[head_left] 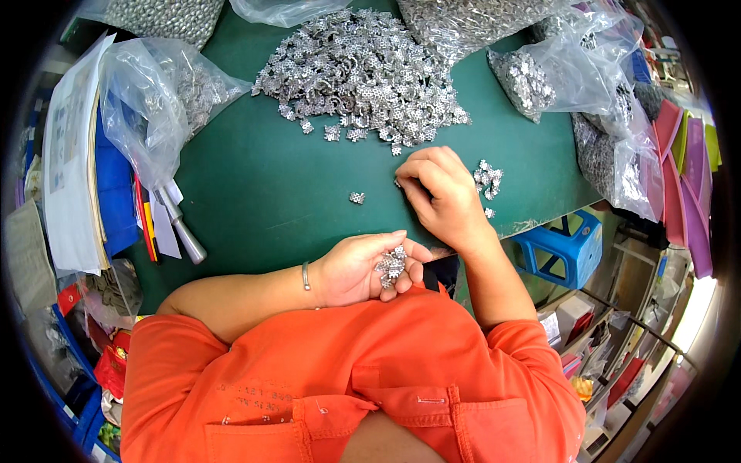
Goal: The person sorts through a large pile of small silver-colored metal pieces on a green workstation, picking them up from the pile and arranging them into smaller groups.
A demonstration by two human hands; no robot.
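My left hand point(355, 264) lies palm up near the front edge of the table, fingers curled around several small silvery metal pieces point(391, 264). Farther right, my right hand point(444, 193) is closed in a pinch just over the green tabletop point(262, 189). A tiny bit of metal point(397, 183) shows at its fingertips, mostly hidden by them. One loose metal piece point(356, 198) rests on the table between the hands. A small cluster of such pieces point(487, 178) sits right of my right hand. Beyond both hands spreads a large heap of metal pieces point(363, 81).
Clear plastic bags of metal parts stand at the left point(147, 100), far right point(556, 77) and back point(471, 23). A metal-tipped tool point(184, 230), pens point(147, 220) and papers point(71, 154) lie along the left edge. A blue stool point(567, 247) stands beyond the table's right side.
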